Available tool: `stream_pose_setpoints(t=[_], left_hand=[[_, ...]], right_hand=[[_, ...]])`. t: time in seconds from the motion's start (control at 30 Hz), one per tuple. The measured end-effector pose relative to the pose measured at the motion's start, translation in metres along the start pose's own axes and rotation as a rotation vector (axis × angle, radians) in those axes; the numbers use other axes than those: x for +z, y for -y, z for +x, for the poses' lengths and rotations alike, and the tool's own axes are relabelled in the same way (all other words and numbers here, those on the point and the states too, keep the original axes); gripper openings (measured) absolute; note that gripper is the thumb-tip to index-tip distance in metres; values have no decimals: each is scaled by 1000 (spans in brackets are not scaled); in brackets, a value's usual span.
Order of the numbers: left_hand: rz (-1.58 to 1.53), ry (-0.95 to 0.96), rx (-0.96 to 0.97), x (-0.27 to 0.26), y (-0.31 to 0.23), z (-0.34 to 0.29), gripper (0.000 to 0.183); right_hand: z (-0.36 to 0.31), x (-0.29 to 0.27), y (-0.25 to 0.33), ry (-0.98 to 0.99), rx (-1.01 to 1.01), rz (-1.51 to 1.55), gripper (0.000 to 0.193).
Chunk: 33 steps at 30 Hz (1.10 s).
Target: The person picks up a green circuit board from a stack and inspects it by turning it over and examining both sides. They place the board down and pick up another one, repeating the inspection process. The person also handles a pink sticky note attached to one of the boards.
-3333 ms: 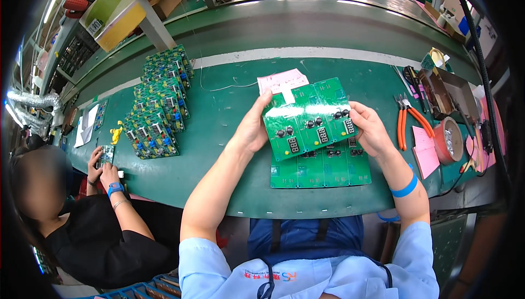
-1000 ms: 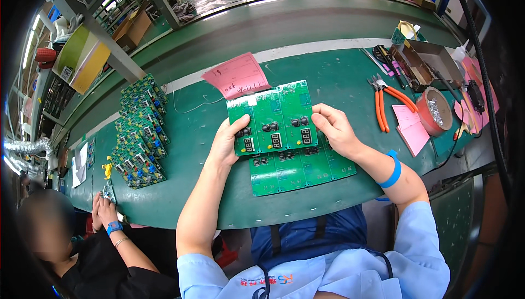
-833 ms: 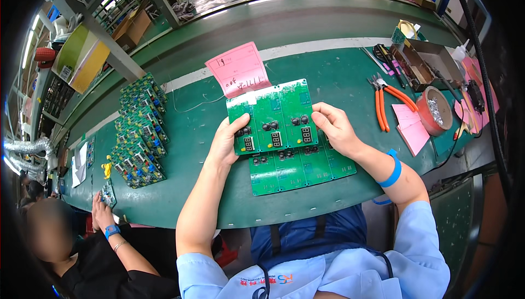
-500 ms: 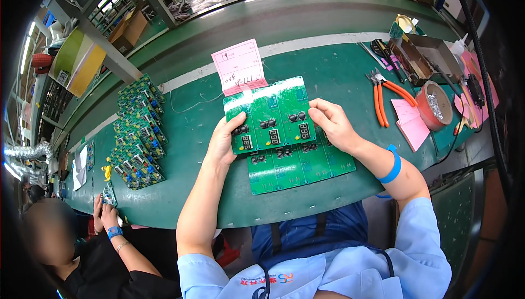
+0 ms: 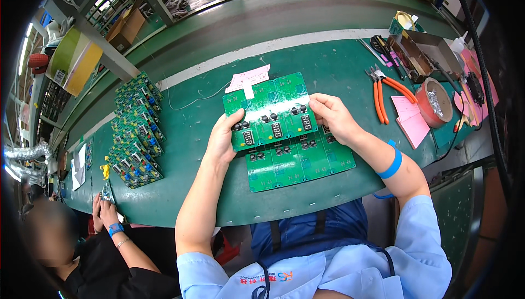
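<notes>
Between my two hands I hold a green circuit board panel (image 5: 268, 102) with three sections, each with small black buttons and a digit display. My left hand (image 5: 223, 138) grips its left end, thumb on top. At the right end my right hand (image 5: 333, 117) closes on the edge with thumb and fingers. A pink paper tag (image 5: 249, 77) is attached by a pale strip at the panel's far edge and tilts back. Beneath and nearer to me, another green circuit board panel (image 5: 301, 162) lies on the table, its far part covered by the held one.
Populated circuit boards (image 5: 136, 135) stand in a row at left. A co-worker's hands (image 5: 106, 211) handle a small board beyond them. To the right lie orange-handled pliers (image 5: 378, 97), pink slips (image 5: 410, 118), a red tape roll (image 5: 435, 102) and a metal box (image 5: 424, 53).
The held panel has tilted, and bright glare now crosses it. Its pink tag has tipped back and looks flatter. My hands keep their grip at both ends.
</notes>
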<state>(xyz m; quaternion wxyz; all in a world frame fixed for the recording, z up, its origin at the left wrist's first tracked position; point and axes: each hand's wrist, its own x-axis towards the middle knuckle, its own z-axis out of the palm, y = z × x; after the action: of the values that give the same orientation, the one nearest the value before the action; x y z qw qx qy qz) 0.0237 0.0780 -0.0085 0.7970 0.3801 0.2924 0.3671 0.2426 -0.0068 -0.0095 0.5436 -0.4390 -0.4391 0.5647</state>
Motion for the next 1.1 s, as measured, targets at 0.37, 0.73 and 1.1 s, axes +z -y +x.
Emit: stream_pose_setpoints(t=[0.37,0.73,1.1], left_hand=[[-24,-62,-11,-3,3,2,23],[-155,-40,-28,-6,3,2,24],[-231,-178,305,-45,-38,8,46]], right_hand=[[3,-3,-3,19,32,-1,29],[3,-1,-2,6,17,-59,33],[-12,20,2,89,-604,-1012,22]])
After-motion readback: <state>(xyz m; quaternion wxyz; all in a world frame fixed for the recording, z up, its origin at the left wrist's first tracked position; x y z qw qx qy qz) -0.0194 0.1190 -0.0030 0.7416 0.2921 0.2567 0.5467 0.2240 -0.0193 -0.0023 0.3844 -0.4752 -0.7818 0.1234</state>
